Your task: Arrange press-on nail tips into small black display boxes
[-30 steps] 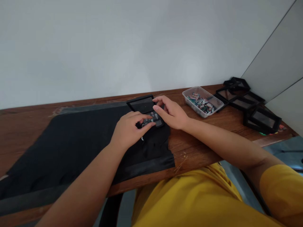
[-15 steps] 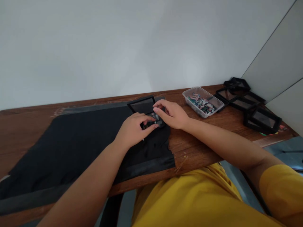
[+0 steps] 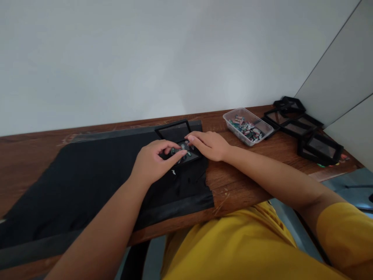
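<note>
A black hinged case (image 3: 192,157) lies open on a black cloth (image 3: 96,175), its lid (image 3: 175,132) tilted up at the back. Small shiny pieces (image 3: 184,146) rest inside it. My left hand (image 3: 159,157) is at the case's left side, thumb and fingers curved around some of the pieces; whether it grips one is too small to tell. Over the right side of the case, my right hand (image 3: 208,144) has its fingers bent close together at the pieces, and what they hold, if anything, is hidden. A small white scrap (image 3: 173,172) lies on the cloth.
Right of the hands stands a clear plastic tub (image 3: 247,140) with many small wrapped pieces. Several black frames (image 3: 295,127) are piled farther right on the wooden table (image 3: 233,181), near the walls. The table's front edge runs close to my body.
My left hand has shifted slightly left, uncovering more of the pieces and the white scrap. My right hand has lowered onto the case, its fingers closer together.
</note>
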`<state>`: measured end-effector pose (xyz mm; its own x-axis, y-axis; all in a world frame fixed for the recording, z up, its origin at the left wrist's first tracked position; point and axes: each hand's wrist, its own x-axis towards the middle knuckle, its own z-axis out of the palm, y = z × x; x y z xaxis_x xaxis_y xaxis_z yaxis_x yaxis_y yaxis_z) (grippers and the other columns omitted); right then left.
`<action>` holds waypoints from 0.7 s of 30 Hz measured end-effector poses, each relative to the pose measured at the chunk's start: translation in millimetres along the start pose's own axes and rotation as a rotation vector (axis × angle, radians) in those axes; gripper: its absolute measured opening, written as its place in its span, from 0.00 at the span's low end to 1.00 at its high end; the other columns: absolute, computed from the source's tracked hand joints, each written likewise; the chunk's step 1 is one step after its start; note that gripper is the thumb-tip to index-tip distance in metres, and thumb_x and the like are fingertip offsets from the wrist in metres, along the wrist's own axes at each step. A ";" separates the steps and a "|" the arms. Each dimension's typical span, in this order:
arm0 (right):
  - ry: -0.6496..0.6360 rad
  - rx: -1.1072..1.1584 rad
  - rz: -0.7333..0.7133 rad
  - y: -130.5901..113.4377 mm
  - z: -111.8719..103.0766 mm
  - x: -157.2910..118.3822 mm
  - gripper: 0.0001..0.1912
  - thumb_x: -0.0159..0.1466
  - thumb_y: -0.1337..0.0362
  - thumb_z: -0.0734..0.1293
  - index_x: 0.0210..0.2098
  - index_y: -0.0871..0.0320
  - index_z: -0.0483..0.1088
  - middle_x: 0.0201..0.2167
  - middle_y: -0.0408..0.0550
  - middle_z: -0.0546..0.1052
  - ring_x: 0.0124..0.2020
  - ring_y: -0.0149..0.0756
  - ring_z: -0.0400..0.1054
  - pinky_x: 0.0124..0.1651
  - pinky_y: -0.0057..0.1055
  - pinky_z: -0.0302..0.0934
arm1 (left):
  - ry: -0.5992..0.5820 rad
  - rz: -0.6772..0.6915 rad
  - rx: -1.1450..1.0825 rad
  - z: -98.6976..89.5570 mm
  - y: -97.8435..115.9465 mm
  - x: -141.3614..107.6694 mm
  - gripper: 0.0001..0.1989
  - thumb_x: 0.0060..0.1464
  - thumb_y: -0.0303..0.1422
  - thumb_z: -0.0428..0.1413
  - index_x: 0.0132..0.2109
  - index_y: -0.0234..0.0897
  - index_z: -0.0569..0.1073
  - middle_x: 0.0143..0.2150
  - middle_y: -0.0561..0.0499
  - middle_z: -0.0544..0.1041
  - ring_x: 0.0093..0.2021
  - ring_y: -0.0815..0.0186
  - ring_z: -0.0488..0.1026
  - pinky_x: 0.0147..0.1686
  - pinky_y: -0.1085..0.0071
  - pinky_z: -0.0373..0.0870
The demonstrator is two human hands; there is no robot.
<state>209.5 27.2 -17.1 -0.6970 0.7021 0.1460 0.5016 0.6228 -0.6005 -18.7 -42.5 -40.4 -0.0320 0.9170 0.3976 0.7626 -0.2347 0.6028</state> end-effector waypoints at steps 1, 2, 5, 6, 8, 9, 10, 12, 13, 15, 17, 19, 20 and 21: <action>-0.009 -0.004 -0.005 -0.4 -0.2 -0.6 0.27 0.85 0.47 0.53 0.62 0.53 0.77 0.52 0.48 0.87 0.55 0.42 0.82 0.55 0.32 0.67 | 0.031 -0.023 -0.006 -1.6 0.8 0.0 0.14 0.53 0.49 0.64 0.33 0.45 0.83 0.26 0.54 0.71 0.29 0.63 0.67 0.32 0.67 0.66; -0.013 -0.005 -0.009 -0.6 -0.4 -1.1 0.28 0.85 0.46 0.53 0.62 0.53 0.77 0.52 0.48 0.87 0.55 0.42 0.82 0.55 0.33 0.67 | 0.073 -0.052 -0.015 -3.2 1.5 0.1 0.15 0.54 0.49 0.64 0.32 0.44 0.82 0.25 0.54 0.70 0.28 0.64 0.66 0.31 0.68 0.65; -0.015 -0.006 -0.018 -0.9 -1.0 -2.1 0.30 0.86 0.46 0.51 0.64 0.54 0.77 0.52 0.49 0.87 0.56 0.43 0.82 0.57 0.34 0.68 | 0.205 -0.142 -0.045 -7.1 3.0 0.6 0.17 0.54 0.50 0.62 0.29 0.42 0.79 0.22 0.55 0.68 0.26 0.66 0.64 0.28 0.70 0.62; -0.020 -0.012 -0.020 -1.2 -1.2 -2.4 0.30 0.86 0.47 0.51 0.65 0.54 0.77 0.53 0.49 0.87 0.57 0.43 0.82 0.57 0.34 0.68 | 0.233 -0.161 -0.051 -8.1 3.3 0.8 0.18 0.54 0.50 0.62 0.28 0.41 0.79 0.22 0.55 0.68 0.25 0.67 0.63 0.28 0.70 0.61; -0.042 -0.043 -0.022 -2.8 -1.4 -3.1 0.30 0.86 0.47 0.51 0.67 0.53 0.76 0.55 0.49 0.87 0.59 0.45 0.82 0.59 0.36 0.68 | 0.261 -0.182 -0.057 -9.4 3.9 1.4 0.19 0.54 0.51 0.61 0.28 0.40 0.78 0.22 0.55 0.68 0.25 0.67 0.63 0.27 0.71 0.59; -0.058 -0.065 -0.023 -4.0 -1.4 -3.5 0.30 0.86 0.46 0.51 0.68 0.53 0.76 0.57 0.49 0.87 0.60 0.46 0.81 0.59 0.37 0.68 | 0.268 -0.188 -0.060 -9.8 4.2 1.6 0.19 0.53 0.51 0.61 0.27 0.40 0.78 0.21 0.55 0.68 0.25 0.67 0.63 0.26 0.71 0.59; -0.075 -0.088 -0.023 -5.6 -1.4 -3.9 0.30 0.86 0.46 0.52 0.69 0.53 0.76 0.58 0.49 0.87 0.61 0.47 0.81 0.60 0.37 0.67 | 0.273 -0.193 -0.063 -10.0 4.5 1.9 0.20 0.53 0.51 0.61 0.27 0.40 0.78 0.21 0.55 0.68 0.25 0.67 0.63 0.26 0.71 0.59; -0.103 -0.130 -0.021 -8.9 -1.5 -4.7 0.30 0.86 0.46 0.52 0.70 0.52 0.76 0.59 0.50 0.86 0.61 0.48 0.81 0.60 0.38 0.67 | 0.282 -0.200 -0.066 -10.1 5.1 2.3 0.20 0.52 0.52 0.61 0.27 0.39 0.78 0.21 0.54 0.69 0.24 0.68 0.63 0.26 0.71 0.59; -0.114 -0.146 -0.020 -10.5 -1.7 -5.1 0.30 0.86 0.46 0.52 0.70 0.52 0.76 0.59 0.50 0.86 0.61 0.49 0.81 0.60 0.39 0.67 | 0.285 -0.203 -0.068 -10.1 5.5 2.5 0.21 0.51 0.53 0.61 0.26 0.40 0.78 0.21 0.54 0.69 0.24 0.68 0.63 0.26 0.71 0.59; -0.126 -0.167 -0.018 -12.9 -2.2 -5.7 0.31 0.86 0.45 0.51 0.70 0.51 0.76 0.58 0.50 0.87 0.60 0.49 0.82 0.59 0.39 0.67 | 0.301 -0.206 -0.072 -9.8 6.1 2.9 0.21 0.51 0.53 0.61 0.26 0.40 0.78 0.21 0.54 0.69 0.24 0.68 0.63 0.26 0.71 0.59; -0.127 -0.173 -0.017 -14.3 -3.0 -6.2 0.31 0.86 0.45 0.51 0.69 0.51 0.76 0.58 0.50 0.87 0.60 0.49 0.82 0.58 0.39 0.67 | 0.320 -0.201 -0.079 -9.6 6.3 3.1 0.21 0.51 0.53 0.61 0.26 0.40 0.78 0.21 0.54 0.69 0.24 0.68 0.63 0.26 0.72 0.60; -0.122 -0.168 -0.020 -14.6 -3.7 -6.6 0.31 0.86 0.45 0.51 0.69 0.52 0.77 0.59 0.51 0.87 0.60 0.49 0.82 0.58 0.38 0.67 | 0.332 -0.198 -0.087 -9.6 6.0 3.2 0.21 0.51 0.52 0.61 0.26 0.40 0.78 0.21 0.54 0.69 0.24 0.68 0.63 0.26 0.72 0.60; -0.121 -0.164 -0.022 -14.5 -4.1 -6.7 0.32 0.86 0.45 0.50 0.69 0.52 0.77 0.59 0.51 0.87 0.60 0.49 0.82 0.58 0.38 0.67 | 0.333 -0.198 -0.090 -9.7 5.8 3.1 0.20 0.51 0.52 0.62 0.26 0.40 0.79 0.21 0.54 0.69 0.24 0.68 0.63 0.26 0.72 0.59; -0.120 -0.160 -0.025 -14.3 -4.3 -6.8 0.32 0.86 0.45 0.51 0.69 0.53 0.77 0.59 0.51 0.87 0.60 0.49 0.82 0.58 0.38 0.67 | 0.331 -0.198 -0.091 -9.8 5.5 2.9 0.20 0.51 0.52 0.62 0.26 0.40 0.78 0.21 0.54 0.69 0.25 0.68 0.63 0.26 0.72 0.59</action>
<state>209.3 15.0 -6.1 -0.7614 0.6456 0.0591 0.5518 0.6933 -0.4635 -21.0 -44.3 -29.2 -0.3907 0.7971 0.4604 0.6611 -0.1050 0.7429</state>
